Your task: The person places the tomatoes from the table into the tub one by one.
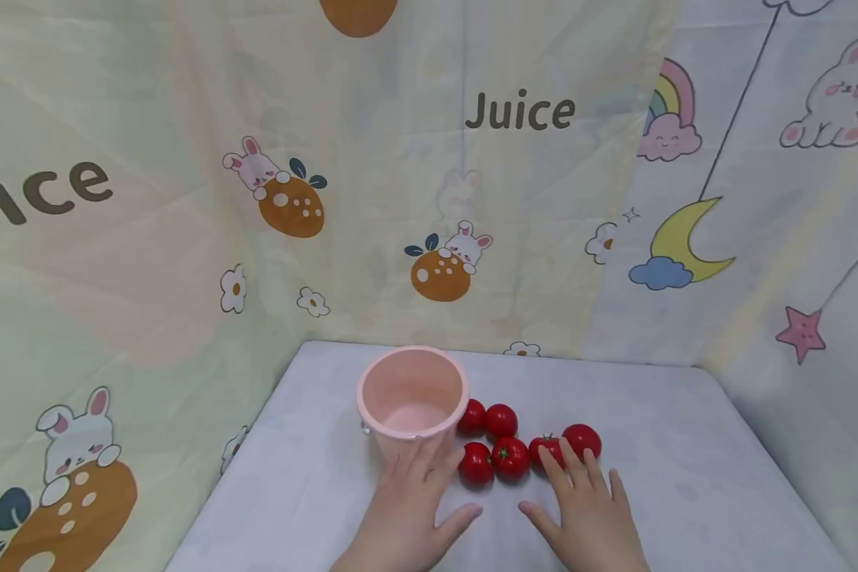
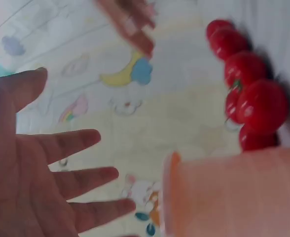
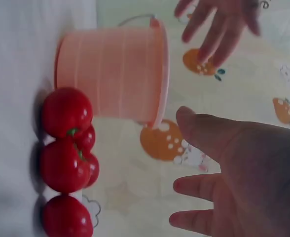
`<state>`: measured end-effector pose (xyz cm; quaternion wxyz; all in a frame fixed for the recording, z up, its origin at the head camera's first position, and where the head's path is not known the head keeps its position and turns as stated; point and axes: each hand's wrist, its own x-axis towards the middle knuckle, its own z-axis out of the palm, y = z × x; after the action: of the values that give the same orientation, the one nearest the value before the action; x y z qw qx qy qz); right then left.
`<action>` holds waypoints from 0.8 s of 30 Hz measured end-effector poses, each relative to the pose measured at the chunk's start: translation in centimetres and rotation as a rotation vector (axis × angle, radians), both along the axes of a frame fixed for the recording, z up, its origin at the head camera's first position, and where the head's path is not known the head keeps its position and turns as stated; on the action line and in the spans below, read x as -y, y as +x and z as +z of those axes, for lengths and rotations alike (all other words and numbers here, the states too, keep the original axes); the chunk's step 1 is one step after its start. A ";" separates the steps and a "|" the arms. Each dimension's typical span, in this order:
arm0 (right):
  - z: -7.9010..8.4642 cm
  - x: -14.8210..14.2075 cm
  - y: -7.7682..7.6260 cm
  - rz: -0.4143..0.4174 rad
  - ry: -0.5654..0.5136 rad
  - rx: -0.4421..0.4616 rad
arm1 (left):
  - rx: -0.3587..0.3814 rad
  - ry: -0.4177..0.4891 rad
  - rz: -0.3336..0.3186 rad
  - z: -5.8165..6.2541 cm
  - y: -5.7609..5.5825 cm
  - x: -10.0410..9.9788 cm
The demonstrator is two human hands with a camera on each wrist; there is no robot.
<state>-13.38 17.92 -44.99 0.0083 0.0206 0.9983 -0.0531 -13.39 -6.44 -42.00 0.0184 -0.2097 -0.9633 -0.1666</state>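
Observation:
A pink bucket (image 1: 413,393) with a thin metal handle stands upright on the table. Just right of it lie several red tomatoes (image 1: 510,458), some showing green stems. My left hand (image 1: 409,508) hovers in front of the bucket, fingers spread and nothing held. In the left wrist view its fingers are apart from the bucket's rim (image 2: 170,197). My right hand (image 1: 589,508) is likewise spread and holds nothing, its fingertips overlapping the right-hand tomatoes (image 1: 546,453) in the head view. The right wrist view shows that hand raised above the row of tomatoes (image 3: 66,168).
A white-covered table (image 1: 293,485) carries everything. Printed cloth walls (image 1: 372,175) with rabbits, oranges and the word Juice rise at the back and left. Another printed cloth (image 1: 779,238) borders the right side.

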 end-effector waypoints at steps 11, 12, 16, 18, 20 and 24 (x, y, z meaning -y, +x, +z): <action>-2.2 -8.2 -4.0 -0.057 -0.365 -0.036 | -0.088 0.416 0.439 1.4 -7.0 8.5; -2.5 -8.6 -4.1 -0.061 -0.384 -0.021 | -0.069 0.424 0.461 1.0 -7.6 9.2; -4.4 -9.2 -4.4 -0.099 -0.426 0.048 | 0.028 0.468 0.507 -1.1 -9.7 10.8; -5.5 -9.1 -4.3 -0.123 -0.442 0.086 | 0.081 0.498 0.519 -2.3 -10.5 11.1; -6.5 -9.0 -4.3 -0.145 -0.455 0.115 | 0.146 0.544 0.537 -3.2 -11.2 11.2; -8.0 -8.7 -4.3 -0.187 -0.484 0.152 | 0.268 0.697 0.559 -4.8 -12.2 11.0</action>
<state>-17.70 26.62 -52.97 0.0828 0.1143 0.9469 -0.2889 -25.57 -17.42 -46.84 0.0075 0.1000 -0.8632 -0.4948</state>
